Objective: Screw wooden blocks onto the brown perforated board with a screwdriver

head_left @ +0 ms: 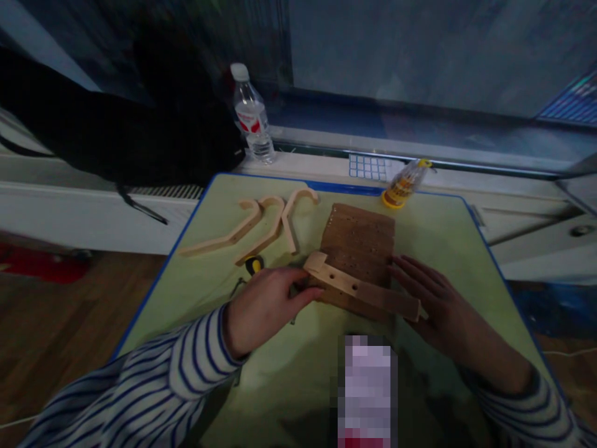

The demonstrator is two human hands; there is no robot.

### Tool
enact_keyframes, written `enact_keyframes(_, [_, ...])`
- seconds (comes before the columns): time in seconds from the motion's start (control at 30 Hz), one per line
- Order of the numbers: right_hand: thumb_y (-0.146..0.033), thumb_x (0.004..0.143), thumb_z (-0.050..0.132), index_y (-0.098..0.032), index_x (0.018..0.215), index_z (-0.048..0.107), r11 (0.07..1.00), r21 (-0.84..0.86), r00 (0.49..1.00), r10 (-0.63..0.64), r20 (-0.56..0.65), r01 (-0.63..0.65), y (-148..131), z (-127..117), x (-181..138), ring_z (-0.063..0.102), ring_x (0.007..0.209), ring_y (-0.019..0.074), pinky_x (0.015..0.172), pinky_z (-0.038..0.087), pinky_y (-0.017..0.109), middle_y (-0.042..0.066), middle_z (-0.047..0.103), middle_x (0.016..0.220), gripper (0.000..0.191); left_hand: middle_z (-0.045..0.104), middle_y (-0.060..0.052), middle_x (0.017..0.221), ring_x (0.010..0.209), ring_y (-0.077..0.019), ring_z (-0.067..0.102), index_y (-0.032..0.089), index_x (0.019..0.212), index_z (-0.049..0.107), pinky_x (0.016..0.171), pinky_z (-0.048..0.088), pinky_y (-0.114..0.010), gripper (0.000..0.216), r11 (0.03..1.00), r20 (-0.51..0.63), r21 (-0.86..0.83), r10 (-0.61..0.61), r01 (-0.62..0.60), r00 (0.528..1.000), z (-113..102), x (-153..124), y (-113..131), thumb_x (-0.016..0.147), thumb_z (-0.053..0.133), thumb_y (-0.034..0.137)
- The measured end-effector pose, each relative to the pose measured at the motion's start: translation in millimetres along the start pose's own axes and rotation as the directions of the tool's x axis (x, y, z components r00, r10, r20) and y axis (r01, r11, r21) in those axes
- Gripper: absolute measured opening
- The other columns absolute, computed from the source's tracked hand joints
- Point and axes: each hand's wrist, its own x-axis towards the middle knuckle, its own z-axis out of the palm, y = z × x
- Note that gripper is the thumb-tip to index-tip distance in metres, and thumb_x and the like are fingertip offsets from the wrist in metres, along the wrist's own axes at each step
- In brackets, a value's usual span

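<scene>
A dark brown slatted wooden panel [360, 242] lies on the green table [438, 224]. A pale wooden bar with holes [361, 289] rests across the panel's near edge. My left hand [265, 306] touches the bar's left end, fingers curled and pinched toward it. Beside the bar's right end lies my right hand [436, 298], flat on the table with fingers stretched out against the panel's right edge.
Three curved pale wooden pieces [261, 227] lie at the table's far left. A yellow-and-black tool [253, 266] sits near my left hand. A glue bottle [405, 182] lies at the far edge, a water bottle [252, 115] stands on the sill, beside a dark bag [140, 118].
</scene>
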Motion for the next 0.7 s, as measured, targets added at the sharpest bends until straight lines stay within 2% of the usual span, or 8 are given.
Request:
enact_keyframes(0.13, [-0.019,0.088,0.055,-0.018,0.149,0.028,0.997,0.060,0.999,0.040,-0.023,-0.038,-5.8,8.8,-5.3,0.038,0.137,0.0303,0.102,0.044,0.056,0.018,0.043,0.147,0.067,0.071,-0.002,0.078,0.064,-0.0157,0.062,0.021,0.097,0.072,0.056,0.039,-0.025,0.037,1.000,-0.009,-0.008,-0.008,0.008,1.000,2.9,-1.9,0.9,0.091,0.048,0.050])
enact_keyframes(0.27, [-0.018,0.090,0.053,-0.019,0.150,0.025,0.990,0.142,0.997,0.008,-0.082,0.004,-5.9,17.1,-4.2,0.041,0.135,0.0292,0.101,0.047,0.055,0.019,0.045,0.145,0.066,0.070,-0.002,0.073,0.060,-0.0158,0.061,0.021,0.095,0.072,0.056,0.039,-0.026,0.038,1.000,-0.046,0.016,-0.006,0.007,0.999,7.3,-5.6,1.9,0.091,0.048,0.050])
enact_keyframes(0.5, [-0.014,0.089,0.053,-0.022,0.150,0.023,0.978,0.193,0.993,-0.060,-0.103,0.079,-1.7,20.4,2.4,0.038,0.137,0.0259,0.104,0.045,0.052,0.015,0.045,0.146,0.068,0.070,-0.003,0.073,0.062,-0.0163,0.062,0.019,0.091,0.072,0.056,0.040,-0.026,0.039,0.998,-0.071,0.050,-0.024,0.028,0.997,10.7,-14.0,2.1,0.090,0.049,0.050])
enact_keyframes(0.63, [-0.017,0.088,0.056,-0.021,0.150,0.024,0.983,0.182,0.992,0.001,-0.126,0.022,-5.4,17.0,0.3,0.043,0.134,0.0264,0.104,0.044,0.052,0.016,0.047,0.144,0.070,0.070,-0.003,0.075,0.064,-0.0167,0.063,0.017,0.087,0.067,0.055,0.042,-0.026,0.040,0.998,-0.127,0.029,-0.051,0.055,0.991,12.2,-14.0,-2.3,0.086,0.053,0.054])
enact_keyframes(0.7, [-0.020,0.088,0.056,-0.018,0.149,0.024,0.982,0.181,0.990,0.070,-0.119,-0.047,-10.0,11.5,-2.2,0.049,0.129,0.0274,0.098,0.049,0.051,0.019,0.049,0.141,0.069,0.070,-0.003,0.078,0.066,-0.0173,0.064,0.016,0.093,0.064,0.057,0.045,-0.027,0.042,0.998,-0.194,-0.014,-0.070,0.069,0.978,15.4,-12.7,-5.8,0.083,0.058,0.056])
